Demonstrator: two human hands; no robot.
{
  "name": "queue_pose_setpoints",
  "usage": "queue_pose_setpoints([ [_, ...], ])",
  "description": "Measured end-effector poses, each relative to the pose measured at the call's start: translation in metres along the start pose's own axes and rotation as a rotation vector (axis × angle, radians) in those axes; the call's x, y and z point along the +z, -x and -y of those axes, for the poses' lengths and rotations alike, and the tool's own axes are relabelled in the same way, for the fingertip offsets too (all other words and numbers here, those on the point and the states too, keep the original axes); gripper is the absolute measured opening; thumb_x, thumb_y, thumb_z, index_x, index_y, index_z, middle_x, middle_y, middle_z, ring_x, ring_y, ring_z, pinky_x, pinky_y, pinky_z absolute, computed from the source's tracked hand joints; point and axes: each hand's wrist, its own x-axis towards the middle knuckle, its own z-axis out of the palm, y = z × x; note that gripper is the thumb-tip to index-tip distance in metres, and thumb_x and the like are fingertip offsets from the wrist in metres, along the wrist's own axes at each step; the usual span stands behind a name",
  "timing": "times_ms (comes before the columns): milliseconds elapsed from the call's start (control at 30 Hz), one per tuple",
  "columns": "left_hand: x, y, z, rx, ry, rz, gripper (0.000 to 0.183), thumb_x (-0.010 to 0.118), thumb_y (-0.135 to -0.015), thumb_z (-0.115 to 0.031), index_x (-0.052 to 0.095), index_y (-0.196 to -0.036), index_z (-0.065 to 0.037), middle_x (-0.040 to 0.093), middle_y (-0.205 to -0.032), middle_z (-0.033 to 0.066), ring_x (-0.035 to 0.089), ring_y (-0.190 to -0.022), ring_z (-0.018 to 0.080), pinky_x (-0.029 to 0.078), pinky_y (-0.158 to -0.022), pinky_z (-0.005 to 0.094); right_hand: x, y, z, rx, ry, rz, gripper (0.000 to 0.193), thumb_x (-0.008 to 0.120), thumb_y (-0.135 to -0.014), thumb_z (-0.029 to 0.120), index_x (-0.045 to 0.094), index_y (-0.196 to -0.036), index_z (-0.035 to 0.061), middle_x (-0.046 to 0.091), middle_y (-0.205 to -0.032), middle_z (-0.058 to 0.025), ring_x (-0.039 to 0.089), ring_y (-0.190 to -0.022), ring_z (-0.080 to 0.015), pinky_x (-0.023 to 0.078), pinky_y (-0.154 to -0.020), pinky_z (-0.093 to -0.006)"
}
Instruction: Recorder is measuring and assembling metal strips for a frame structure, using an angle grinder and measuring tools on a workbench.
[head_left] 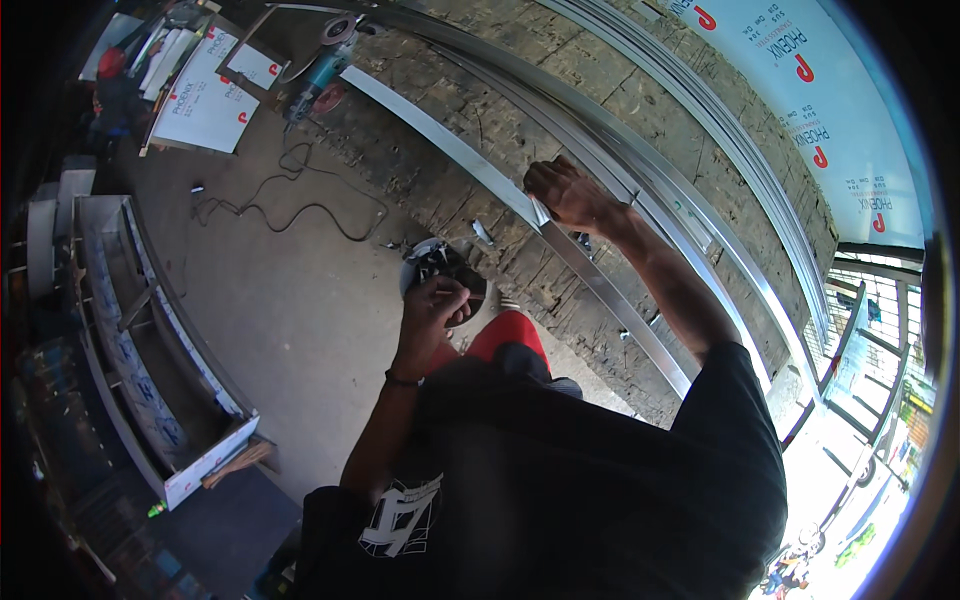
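A long, flat metal strip [440, 130] runs slantwise across the scarred wooden bench. My right hand [565, 193] is closed in a fist over it, with a small shiny piece [541, 212] showing just below the fingers. What the fist grips is mostly hidden. Lower and to the left, my left hand [440, 300] has its thumb and fingers pressed together; whatever is between them is too small to name. That hand is over a round dark container [412, 272] with small metal items in it, beside the bench edge.
A teal angle grinder [325, 72] lies at the bench's far left end. Long metal profiles [690, 85] lie along the bench's far side. A dark cable [265, 205] loops over the floor. At left rests a long metal frame [160, 350]; film-covered sheet [800, 110] stands upper right.
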Motion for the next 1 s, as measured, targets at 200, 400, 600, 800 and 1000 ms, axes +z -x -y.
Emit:
queue_pose_setpoints([
  [200, 0.003, -0.023, 0.001, -0.067, -0.014, 0.14, 0.015, 0.071, -0.095, -0.015, 0.062, -0.094, -0.003, 0.068, -0.081, 0.0074, 0.058, -0.066, 0.0093, 0.046, -0.06, 0.0246, -0.011, -0.022, 0.008, 0.49, -0.42, 0.194, 0.031, 0.062, -0.098, 0.028, 0.057, -0.118, 0.0059, 0.064, -0.113, -0.0167, 0.063, -0.107, -0.0362, 0.051, -0.094, -0.0471],
  [400, 0.021, -0.034, 0.024, -0.063, 0.337, 0.215, 0.016, 0.069, -0.095, -0.01, 0.058, -0.098, 0.001, 0.071, -0.095, 0.0146, 0.074, -0.085, 0.0226, 0.061, -0.073, 0.0313, 0.009, 0.014, -0.002, 0.316, -0.329, 0.287, 0.047, 0.074, -0.09, 0.03, 0.058, -0.127, 0.0071, 0.065, -0.121, -0.0162, 0.064, -0.11, -0.0341, 0.052, -0.095, -0.0452],
  [600, 0.045, -0.061, 0.034, -0.235, 0.443, 0.381, 0.015, 0.064, -0.098, -0.011, 0.053, -0.101, -0.001, 0.066, -0.102, 0.0165, 0.073, -0.096, 0.0267, 0.065, -0.076, 0.0401, 0.002, 0.001, 0.004, 0.537, -0.531, 0.374, 0.035, 0.074, -0.09, 0.027, 0.062, -0.117, 0.0078, 0.068, -0.105, -0.0128, 0.066, -0.102, -0.0339, 0.054, -0.09, -0.0433],
  [800, 0.096, -0.086, 0.046, -0.398, 0.283, 0.308, 0.028, 0.067, -0.099, -0.028, 0.048, -0.1, -0.009, 0.046, -0.076, -0.0014, 0.046, -0.058, 0.0083, 0.059, -0.061, 0.033, 0.024, 0.001, -0.018, 0.099, -0.199, 0.331, 0.016, 0.068, -0.091, 0.02, 0.064, -0.098, 0.0064, 0.068, -0.096, -0.014, 0.066, -0.097, -0.0347, 0.053, -0.086, -0.0449],
  [1000, 0.118, -0.107, 0.042, -0.295, 0.083, 0.219, 0.036, 0.077, -0.092, -0.038, 0.051, -0.087, -0.012, 0.038, -0.068, -0.0073, 0.035, -0.05, 0.0037, 0.039, -0.044, 0.0246, 0.023, -0.009, -0.016, 0.065, -0.176, 0.39, 0.011, 0.067, -0.088, 0.013, 0.063, -0.094, 0.0051, 0.066, -0.091, -0.015, 0.064, -0.092, -0.037, 0.052, -0.083, -0.0459],
])
